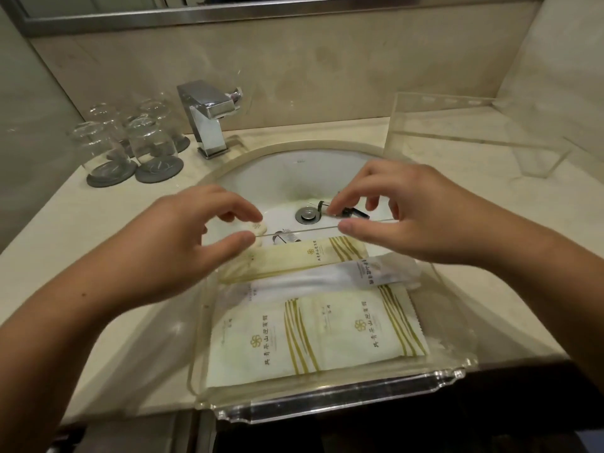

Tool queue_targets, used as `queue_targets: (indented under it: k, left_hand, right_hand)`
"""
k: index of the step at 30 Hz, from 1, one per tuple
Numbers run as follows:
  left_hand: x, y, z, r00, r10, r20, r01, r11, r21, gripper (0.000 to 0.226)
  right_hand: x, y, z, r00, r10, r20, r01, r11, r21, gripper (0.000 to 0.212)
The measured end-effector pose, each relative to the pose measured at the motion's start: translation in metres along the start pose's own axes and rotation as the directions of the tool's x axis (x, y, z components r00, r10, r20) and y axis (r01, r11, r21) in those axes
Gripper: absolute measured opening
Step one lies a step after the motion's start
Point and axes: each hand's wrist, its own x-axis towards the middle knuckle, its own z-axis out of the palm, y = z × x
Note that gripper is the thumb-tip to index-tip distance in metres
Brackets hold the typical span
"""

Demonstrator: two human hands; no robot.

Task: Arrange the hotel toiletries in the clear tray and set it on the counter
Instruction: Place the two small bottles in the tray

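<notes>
- Upturned glasses stand on coasters at the counter's far left.
- My left hand: fingers curled, thumb and forefinger narrowly apart at the far wall of the clear tray; I cannot tell whether it holds anything.
- The tray straddles the sink's front edge, with sachets lying flat inside.
- My right hand: curled at the same wall; I cannot tell its grip.

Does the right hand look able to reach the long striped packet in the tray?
Likely yes: the long striped packet lies uncovered close by the right hand, and the tray is open above.
</notes>
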Motion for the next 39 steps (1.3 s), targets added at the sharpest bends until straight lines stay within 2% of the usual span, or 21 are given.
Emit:
queue_targets:
  k: [5, 9, 13, 19, 26, 32, 39]
  left_hand:
    - [0.033, -0.028, 0.009, 0.993, -0.120, 0.009, 0.120, 0.991, -0.060, 0.017]
    - [0.062, -0.056, 0.028, 0.986, -0.162, 0.047, 0.164, 0.985, -0.053, 0.015]
    - [0.086, -0.078, 0.053, 0.981, -0.127, 0.144, 0.129, 0.992, -0.002, 0.016]
    - [0.119, -0.095, 0.082, 0.946, -0.054, 0.320, 0.026, 0.995, 0.092, 0.023]
    - [0.145, -0.112, 0.113, 0.880, -0.072, 0.470, -0.008, 0.986, 0.166, 0.030]
    - [0.151, -0.116, 0.126, 0.829, -0.081, 0.553, 0.038, 0.995, 0.088, 0.038]
    - [0.153, -0.113, 0.130, 0.810, -0.092, 0.580, 0.042, 0.994, 0.100, 0.037]
  right_hand:
    - [0.037, 0.023, 0.002, 0.997, 0.058, 0.054, -0.060, 0.998, 0.027, 0.017]
    - [0.066, 0.049, 0.008, 0.989, 0.117, 0.092, -0.120, 0.993, 0.023, 0.013]
    - [0.088, 0.082, 0.023, 0.981, 0.174, 0.083, -0.177, 0.984, 0.020, 0.012]
    - [0.113, 0.127, 0.057, 0.950, 0.214, 0.227, -0.191, 0.975, -0.116, 0.023]
    - [0.140, 0.160, 0.081, 0.897, 0.290, 0.332, -0.226, 0.949, -0.218, 0.038]
    - [0.148, 0.168, 0.091, 0.857, 0.333, 0.393, -0.233, 0.931, -0.280, 0.049]
    - [0.150, 0.172, 0.099, 0.861, 0.340, 0.378, -0.222, 0.920, -0.322, 0.046]
